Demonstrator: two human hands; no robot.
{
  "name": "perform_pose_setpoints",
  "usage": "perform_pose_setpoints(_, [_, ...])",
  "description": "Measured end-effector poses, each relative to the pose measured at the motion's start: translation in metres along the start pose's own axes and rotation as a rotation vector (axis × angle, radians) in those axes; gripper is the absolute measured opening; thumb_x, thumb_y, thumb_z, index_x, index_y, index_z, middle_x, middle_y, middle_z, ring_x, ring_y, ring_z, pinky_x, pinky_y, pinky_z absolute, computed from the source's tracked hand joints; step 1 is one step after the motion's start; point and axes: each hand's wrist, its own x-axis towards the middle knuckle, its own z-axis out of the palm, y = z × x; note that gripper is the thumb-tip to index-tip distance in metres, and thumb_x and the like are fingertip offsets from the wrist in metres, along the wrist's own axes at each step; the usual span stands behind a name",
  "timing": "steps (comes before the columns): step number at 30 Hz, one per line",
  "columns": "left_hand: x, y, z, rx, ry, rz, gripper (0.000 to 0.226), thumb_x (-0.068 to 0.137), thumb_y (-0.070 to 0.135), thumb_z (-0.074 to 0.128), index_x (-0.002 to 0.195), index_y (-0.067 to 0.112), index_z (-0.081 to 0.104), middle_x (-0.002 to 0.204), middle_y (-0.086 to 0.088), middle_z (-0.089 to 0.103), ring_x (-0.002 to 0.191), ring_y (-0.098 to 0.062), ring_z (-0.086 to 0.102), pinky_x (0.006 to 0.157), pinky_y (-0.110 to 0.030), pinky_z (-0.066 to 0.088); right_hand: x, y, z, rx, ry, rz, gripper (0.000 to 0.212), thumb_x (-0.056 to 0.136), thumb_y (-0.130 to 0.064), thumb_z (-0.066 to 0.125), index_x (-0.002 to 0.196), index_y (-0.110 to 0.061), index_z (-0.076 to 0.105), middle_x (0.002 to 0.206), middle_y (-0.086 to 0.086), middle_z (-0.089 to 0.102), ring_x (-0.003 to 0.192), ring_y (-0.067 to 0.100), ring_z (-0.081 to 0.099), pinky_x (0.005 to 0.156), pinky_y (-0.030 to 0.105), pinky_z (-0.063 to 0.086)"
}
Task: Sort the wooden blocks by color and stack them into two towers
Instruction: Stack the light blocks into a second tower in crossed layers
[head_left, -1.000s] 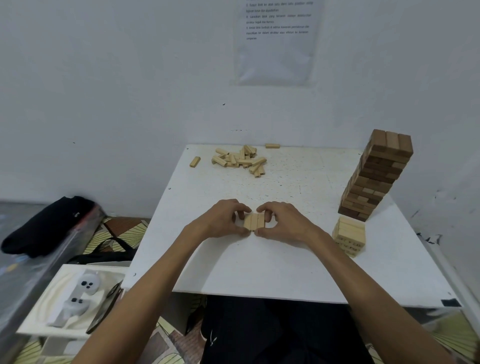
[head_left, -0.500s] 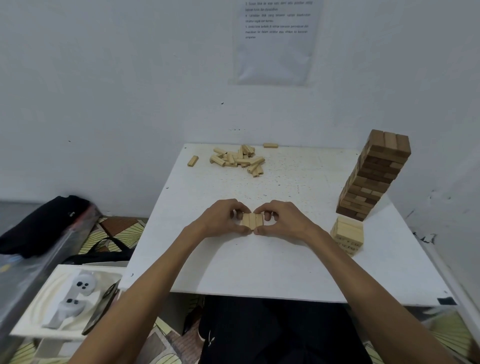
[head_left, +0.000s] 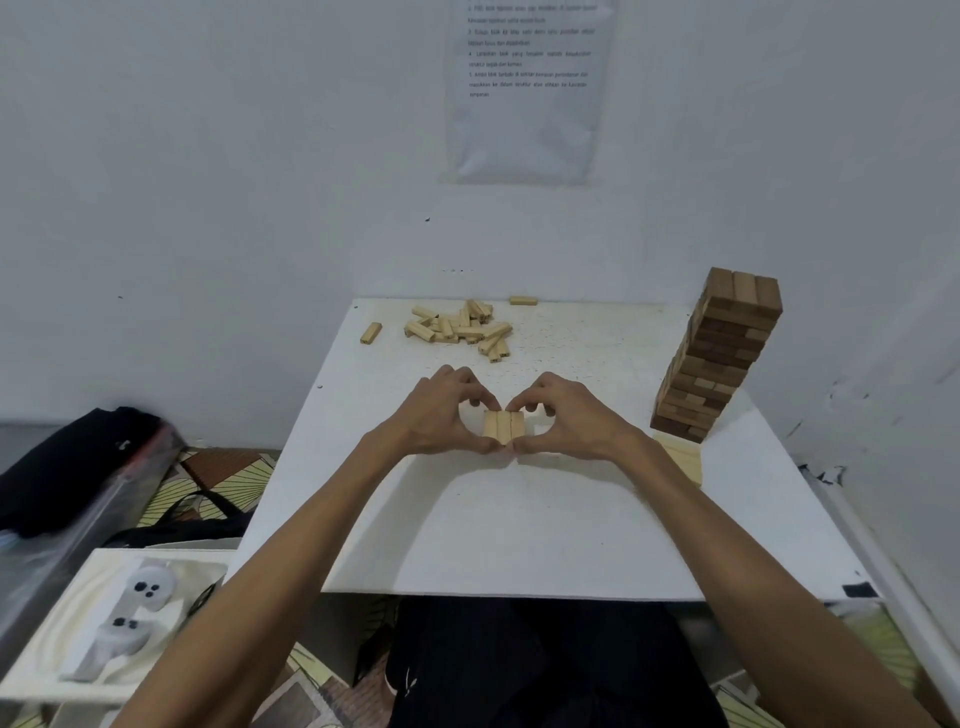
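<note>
left hand (head_left: 441, 415) + right hand (head_left: 566, 421): both curled, clamping row of three pale rectangular wooden blocks (head_left: 503, 427) | tall dark-brown wooden block tower (head_left: 722, 353) at 2 o'clock

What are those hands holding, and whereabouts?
The left hand and right hand pinch three light blocks set side by side: thumbs at the near ends, fingers at the far ends.

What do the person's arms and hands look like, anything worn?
Nothing worn that shows: the left hand and right hand are bare, no gloves, rings or watch visible. The left forearm and right forearm are bare to the frame edge; no sleeves in view.
</note>
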Motion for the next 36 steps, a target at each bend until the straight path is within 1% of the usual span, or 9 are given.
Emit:
perform_pose_setpoints(5, [0.014,0.02,-0.007,-0.02,0.018,0.05,0.065,0.057,0.073,0.067,0.112,0.038,0.07,0.098,0.014,0.053,0.095,-0.008,0.041,0.087,-0.037,0.042,-0.013,0.002,-0.027,-0.024,0.038,-0.002,0.05,0.074,-0.048,0.086,0.119,-0.036,0.069,0.112,-0.01,0.053,0.103,0.01,0.05,0.085,0.025,0.043])
perform_pose_setpoints(9, [0.027,0.043,-0.004,-0.048,0.0,0.096,0.064,0.058,0.074,0.066,0.111,0.039,0.071,0.096,0.017,0.051,0.096,-0.007,0.042,0.087,-0.037,0.042,-0.032,0.01,-0.045,-0.051,0.059,0.03,0.048,0.076,-0.05,0.084,0.12,-0.036,0.067,0.115,-0.012,0.053,0.107,0.007,0.047,0.081,0.019,0.037])
perform_pose_setpoints(12, [0.037,0.061,0.0,-0.077,-0.008,0.129,0.055,0.065,0.063,0.078,0.112,0.037,0.071,0.097,0.015,0.053,0.098,-0.012,0.048,0.088,-0.038,0.045,-0.049,0.02,-0.058,-0.056,0.088,0.067,0.049,0.077,-0.051,0.083,0.121,-0.035,0.067,0.117,-0.015,0.053,0.109,0.005,0.045,0.079,0.015,0.034])
perform_pose_setpoints(14, [0.043,0.073,0.005,-0.102,-0.016,0.157,0.049,0.069,0.054,0.083,0.113,0.037,0.071,0.1,0.011,0.054,0.099,-0.014,0.048,0.09,-0.038,0.045,-0.061,0.027,-0.065,-0.065,0.104,0.092,0.05,0.077,-0.052,0.082,0.121,-0.035,0.067,0.118,-0.016,0.053,0.111,0.006,0.045,0.081,0.018,0.035])
perform_pose_setpoints(17, [0.052,0.089,0.014,-0.116,-0.04,0.185,0.049,0.069,0.055,0.082,0.114,0.038,0.071,0.103,0.012,0.053,0.103,-0.013,0.047,0.093,-0.04,0.045,-0.077,0.038,-0.072,-0.088,0.124,0.131,0.051,0.076,-0.054,0.082,0.121,-0.036,0.066,0.122,-0.016,0.054,0.115,0.006,0.043,0.088,0.027,0.039])
perform_pose_setpoints(21, [0.062,0.113,0.026,-0.12,-0.077,0.214,0.05,0.071,0.052,0.083,0.117,0.035,0.07,0.111,0.012,0.054,0.108,-0.012,0.047,0.095,-0.042,0.046,-0.101,0.055,-0.081,-0.112,0.142,0.153,0.049,0.077,-0.057,0.08,0.119,-0.037,0.066,0.123,-0.016,0.054,0.116,0.008,0.041,0.095,0.033,0.04])
perform_pose_setpoints(27, [0.069,0.142,0.042,-0.129,-0.131,0.235,0.05,0.071,0.05,0.083,0.116,0.032,0.07,0.122,0.013,0.062,0.109,-0.009,0.051,0.095,-0.041,0.048,-0.132,0.07,-0.087,-0.093,0.181,0.151,0.038,0.076,-0.053,0.082,0.109,-0.037,0.071,0.118,-0.015,0.058,0.114,0.008,0.046,0.091,0.026,0.041])
perform_pose_setpoints(31, [0.071,0.148,0.052,-0.113,-0.157,0.236,0.051,0.071,0.051,0.082,0.116,0.031,0.07,0.124,0.014,0.064,0.11,-0.009,0.052,0.096,-0.043,0.047,-0.141,0.077,-0.084,-0.091,0.17,0.204,0.039,0.077,-0.053,0.082,0.11,-0.037,0.07,0.12,-0.012,0.059,0.113,0.009,0.046,0.093,0.031,0.043])
perform_pose_setpoints(36, [0.071,0.152,0.054,-0.125,-0.173,0.237,0.053,0.07,0.051,0.078,0.117,0.028,0.069,0.125,0.012,0.064,0.111,-0.01,0.052,0.096,-0.044,0.047,-0.144,0.078,-0.082,-0.065,0.182,0.204,0.04,0.077,-0.05,0.083,0.111,-0.036,0.069,0.117,-0.013,0.059,0.112,0.007,0.047,0.088,0.024,0.041])
